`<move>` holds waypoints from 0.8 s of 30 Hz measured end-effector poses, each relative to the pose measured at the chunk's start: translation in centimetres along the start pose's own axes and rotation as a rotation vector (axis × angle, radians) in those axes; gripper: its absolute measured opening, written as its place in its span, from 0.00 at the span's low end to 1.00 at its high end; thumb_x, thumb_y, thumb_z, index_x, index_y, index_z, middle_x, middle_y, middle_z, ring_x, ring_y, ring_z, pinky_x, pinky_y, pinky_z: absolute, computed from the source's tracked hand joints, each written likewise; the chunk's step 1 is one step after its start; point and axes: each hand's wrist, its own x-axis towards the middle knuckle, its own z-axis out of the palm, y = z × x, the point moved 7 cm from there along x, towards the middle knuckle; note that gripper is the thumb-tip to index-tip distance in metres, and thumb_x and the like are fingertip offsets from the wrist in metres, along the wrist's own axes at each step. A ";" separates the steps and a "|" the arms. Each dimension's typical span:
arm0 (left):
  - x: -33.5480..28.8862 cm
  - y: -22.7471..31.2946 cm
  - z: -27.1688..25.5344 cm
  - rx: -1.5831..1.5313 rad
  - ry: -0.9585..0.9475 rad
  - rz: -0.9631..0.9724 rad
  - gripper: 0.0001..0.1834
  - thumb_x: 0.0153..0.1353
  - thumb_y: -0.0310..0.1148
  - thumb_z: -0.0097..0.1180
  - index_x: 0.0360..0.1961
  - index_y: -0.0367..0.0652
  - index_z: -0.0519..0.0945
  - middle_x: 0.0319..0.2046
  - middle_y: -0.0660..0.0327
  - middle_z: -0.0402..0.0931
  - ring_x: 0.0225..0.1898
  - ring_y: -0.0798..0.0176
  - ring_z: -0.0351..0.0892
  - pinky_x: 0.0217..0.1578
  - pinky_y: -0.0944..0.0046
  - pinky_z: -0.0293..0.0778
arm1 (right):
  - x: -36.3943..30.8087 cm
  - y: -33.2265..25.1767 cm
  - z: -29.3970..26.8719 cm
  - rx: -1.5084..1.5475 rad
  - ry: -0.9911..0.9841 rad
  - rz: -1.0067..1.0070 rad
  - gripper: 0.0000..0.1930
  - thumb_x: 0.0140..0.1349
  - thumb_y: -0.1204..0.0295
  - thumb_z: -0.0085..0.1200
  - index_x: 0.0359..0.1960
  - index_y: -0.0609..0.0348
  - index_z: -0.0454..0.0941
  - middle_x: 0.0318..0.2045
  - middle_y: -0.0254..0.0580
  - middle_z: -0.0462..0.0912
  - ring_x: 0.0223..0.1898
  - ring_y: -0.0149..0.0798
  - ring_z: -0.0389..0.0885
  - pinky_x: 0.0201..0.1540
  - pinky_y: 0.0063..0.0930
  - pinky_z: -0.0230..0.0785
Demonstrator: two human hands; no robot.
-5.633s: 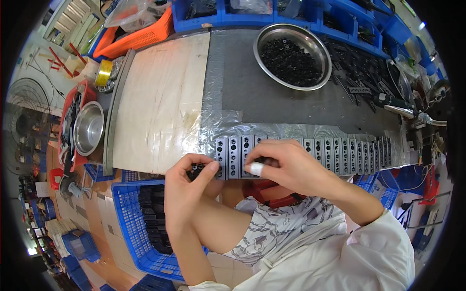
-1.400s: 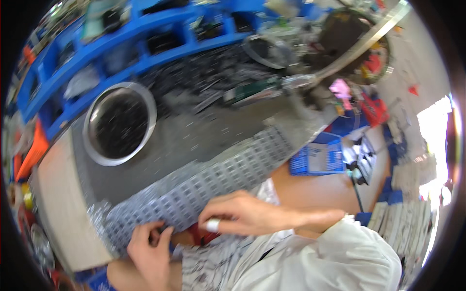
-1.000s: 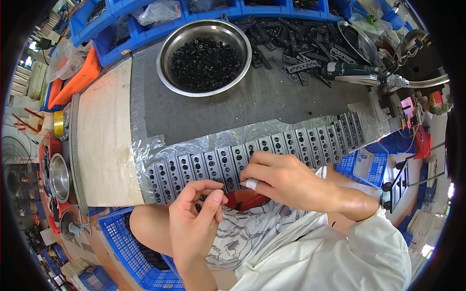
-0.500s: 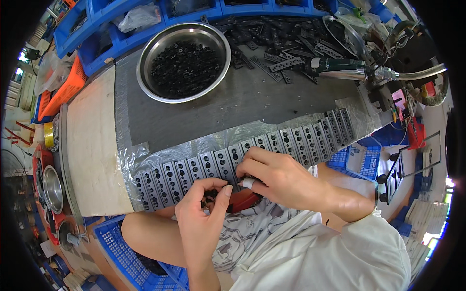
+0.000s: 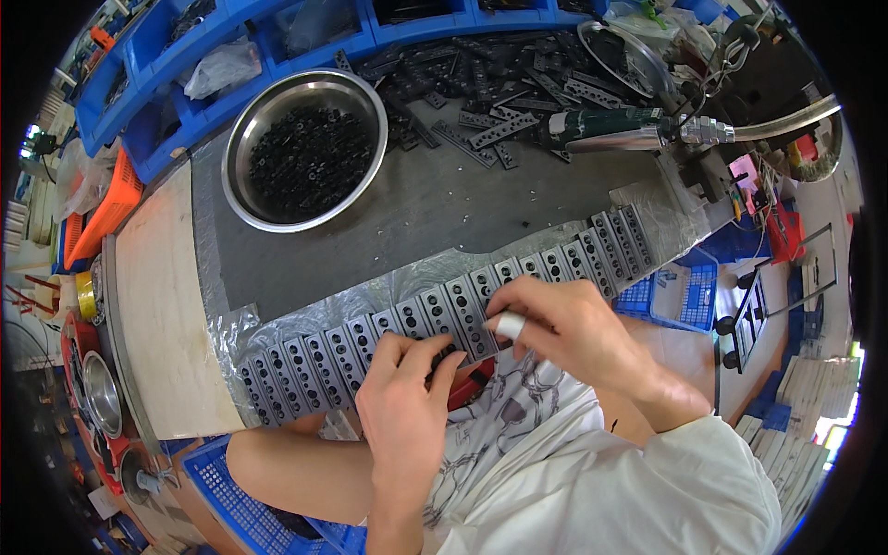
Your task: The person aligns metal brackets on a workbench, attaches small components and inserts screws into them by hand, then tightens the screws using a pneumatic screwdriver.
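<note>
Blocks in a row on the tabletop

The grey blocks lie side by side along the near edge of the tabletop. The left hand is curled, apparently around dark bits; the right hand is pinched by a block mid-row, its grip impossible to tell. The blocks look stiff, smooth and fairly heavy, best held by their long sides; the bits seem light, hard, easily dropped.

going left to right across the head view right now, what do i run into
Small steel bowl → pale board → large steel bowl of small black parts → left hand → right hand → blue mesh basket → silver hose
</note>
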 end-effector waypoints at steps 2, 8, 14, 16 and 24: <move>0.1 0.3 -0.5 0.030 -0.016 -0.019 0.11 0.59 0.24 0.71 0.45 0.39 0.90 0.30 0.62 0.74 0.28 0.69 0.73 0.29 0.64 0.69 | 0.2 0.0 0.3 -0.127 0.074 -0.227 0.12 0.64 0.84 0.60 0.48 0.63 0.82 0.42 0.47 0.84 0.42 0.47 0.89 0.42 0.36 0.81; -0.7 -1.5 -0.6 -0.655 -0.115 -0.285 0.14 0.73 0.19 0.54 0.57 0.29 0.80 0.44 0.58 0.81 0.37 0.70 0.80 0.40 0.70 0.78 | 0.1 -0.5 1.6 -0.206 0.129 -0.496 0.14 0.57 0.84 0.60 0.46 0.64 0.81 0.42 0.46 0.80 0.39 0.54 0.85 0.41 0.45 0.79; -1.2 -1.2 -0.5 -0.665 -0.104 -0.348 0.12 0.74 0.22 0.57 0.55 0.30 0.82 0.44 0.56 0.84 0.35 0.71 0.80 0.35 0.71 0.76 | 0.1 -0.4 1.7 -0.192 0.083 -0.519 0.13 0.57 0.84 0.60 0.45 0.64 0.80 0.42 0.47 0.80 0.40 0.55 0.85 0.41 0.46 0.80; -1.2 -1.3 -0.5 -0.665 -0.107 -0.348 0.11 0.74 0.24 0.58 0.54 0.30 0.82 0.43 0.57 0.85 0.34 0.73 0.79 0.33 0.72 0.74 | -0.1 -0.6 1.5 -0.180 0.096 -0.525 0.13 0.56 0.84 0.60 0.44 0.64 0.80 0.42 0.47 0.79 0.41 0.55 0.85 0.41 0.46 0.80; -1.5 -1.5 0.8 -0.712 -0.110 -0.342 0.12 0.78 0.31 0.57 0.50 0.32 0.83 0.36 0.62 0.82 0.28 0.77 0.70 0.26 0.74 0.63 | -0.6 -0.4 1.7 -0.281 0.118 -0.538 0.13 0.58 0.83 0.61 0.45 0.64 0.80 0.44 0.48 0.78 0.43 0.52 0.85 0.43 0.42 0.81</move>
